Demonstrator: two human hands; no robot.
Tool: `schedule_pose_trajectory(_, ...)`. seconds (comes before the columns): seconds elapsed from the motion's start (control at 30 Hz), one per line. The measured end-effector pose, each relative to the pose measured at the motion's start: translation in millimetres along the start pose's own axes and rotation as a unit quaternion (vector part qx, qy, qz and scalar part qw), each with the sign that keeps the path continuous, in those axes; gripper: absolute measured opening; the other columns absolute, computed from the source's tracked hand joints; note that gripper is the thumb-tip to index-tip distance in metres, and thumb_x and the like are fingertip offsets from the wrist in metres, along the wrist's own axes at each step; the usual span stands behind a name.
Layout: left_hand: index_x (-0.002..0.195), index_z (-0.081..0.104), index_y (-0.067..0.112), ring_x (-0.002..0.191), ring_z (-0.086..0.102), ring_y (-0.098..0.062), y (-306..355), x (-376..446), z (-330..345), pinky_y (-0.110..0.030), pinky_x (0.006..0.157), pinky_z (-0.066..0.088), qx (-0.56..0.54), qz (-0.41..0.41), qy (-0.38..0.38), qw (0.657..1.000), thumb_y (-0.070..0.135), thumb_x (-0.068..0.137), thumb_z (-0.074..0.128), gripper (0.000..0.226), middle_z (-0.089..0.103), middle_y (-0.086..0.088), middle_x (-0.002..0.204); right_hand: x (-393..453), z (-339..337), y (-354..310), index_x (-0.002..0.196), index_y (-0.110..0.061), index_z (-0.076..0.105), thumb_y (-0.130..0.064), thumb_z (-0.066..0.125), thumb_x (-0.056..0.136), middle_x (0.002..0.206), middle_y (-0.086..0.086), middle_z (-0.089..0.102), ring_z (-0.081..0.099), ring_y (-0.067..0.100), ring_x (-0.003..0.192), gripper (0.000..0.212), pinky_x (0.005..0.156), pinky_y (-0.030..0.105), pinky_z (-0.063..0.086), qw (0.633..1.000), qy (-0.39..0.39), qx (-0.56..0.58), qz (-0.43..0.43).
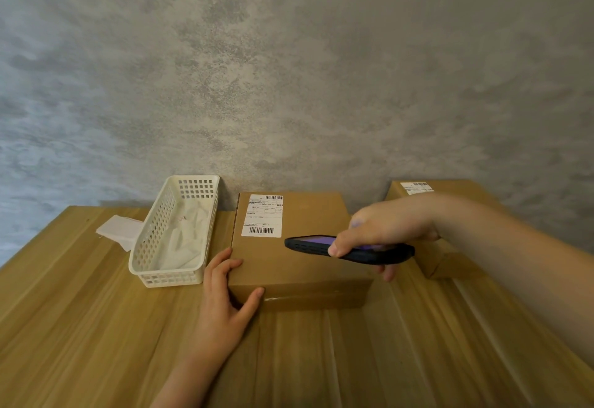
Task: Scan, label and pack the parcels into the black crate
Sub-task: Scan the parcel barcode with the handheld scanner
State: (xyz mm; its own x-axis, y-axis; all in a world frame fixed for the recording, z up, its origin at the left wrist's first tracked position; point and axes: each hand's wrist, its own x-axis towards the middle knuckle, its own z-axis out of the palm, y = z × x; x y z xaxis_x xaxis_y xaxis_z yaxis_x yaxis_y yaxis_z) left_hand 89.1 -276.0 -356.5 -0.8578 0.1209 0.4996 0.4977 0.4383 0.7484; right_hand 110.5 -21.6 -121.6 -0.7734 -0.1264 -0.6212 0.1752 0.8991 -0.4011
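A flat brown cardboard parcel (308, 266) lies on the wooden table (80, 311), with a white shipping label (263, 215) with barcodes on its far left part. My left hand (225, 292) grips the parcel's near left corner, fingers on top and thumb on the front side. My right hand (385, 231) holds a dark handheld scanner (350, 248) with a lit purple screen, level above the parcel's right half, its tip pointing left toward the label. A second brown parcel (450, 263) with its own label lies to the right, partly hidden by my right arm. No black crate is in view.
A white perforated plastic basket (167, 263) with white label sheets inside stands left of the parcel. A loose white sheet (119, 231) lies left of the basket. A grey mottled wall (289, 86) rises right behind the table's far edge.
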Motion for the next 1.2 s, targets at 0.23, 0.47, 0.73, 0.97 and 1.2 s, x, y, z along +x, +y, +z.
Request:
schedule_pose_trajectory(0.23,0.127,0.044,0.024,0.137,0.027,0.006,-0.7,-0.2,-0.2,-0.006,0.108,0.022,-0.004,0.003,0.002,1.000,0.043,0.080,0.075,0.059,0.034,0.005,0.148,3.9,-4.3,14.8,0.100,-0.009,0.062,-0.064,0.059,0.082,0.092,0.018,0.069,0.073,0.025,0.073,0.058,0.071,0.030,0.059,0.999,0.023,0.020,0.010)
schedule_pose_trajectory(0.47,0.127,0.044,0.024,0.137,0.029,0.002,-1.4,0.1,0.2,-0.005,0.107,0.022,-0.011,-0.004,0.003,1.000,0.045,0.077,0.071,0.060,0.035,0.003,0.148,47.6,-5.4,80.3,0.084,-0.011,0.057,-0.065,0.061,0.080,0.078,0.007,0.060,0.062,0.020,0.062,0.054,0.053,0.027,0.042,0.962,0.244,0.041,0.114)
schedule_pose_trajectory(0.73,0.126,0.044,0.025,0.139,0.031,-0.003,-2.0,0.9,0.3,-0.011,0.111,0.023,-0.017,0.000,0.001,1.000,0.048,0.077,0.067,0.059,0.036,0.002,0.147,112.1,49.9,144.5,0.117,-0.010,0.047,-0.070,0.062,0.075,0.115,0.009,0.048,0.055,0.021,0.084,0.075,0.064,0.030,0.044,0.914,0.341,-0.007,0.221)
schedule_pose_trajectory(0.97,0.127,0.043,0.024,0.139,0.031,-0.005,0.8,0.9,-0.3,-0.011,0.111,0.023,-0.015,-0.007,-0.008,1.000,0.047,0.078,0.066,0.058,0.036,0.001,0.148,134.5,77.2,152.6,0.132,-0.010,0.041,-0.077,0.054,0.075,0.123,0.011,0.048,0.054,0.026,0.106,0.090,0.081,0.034,0.050,0.902,0.348,-0.072,0.245)
schedule_pose_trajectory(1.2,0.127,0.043,0.023,0.140,0.032,-0.006,3.7,-0.1,-0.6,-0.012,0.112,0.023,-0.007,-0.014,-0.010,1.000,0.045,0.079,0.064,0.058,0.036,0.001,0.148,136.8,78.1,157.2,0.139,-0.009,0.033,-0.079,0.048,0.078,0.130,0.011,0.044,0.049,0.027,0.115,0.094,0.092,0.037,0.047,0.916,0.308,-0.075,0.246)
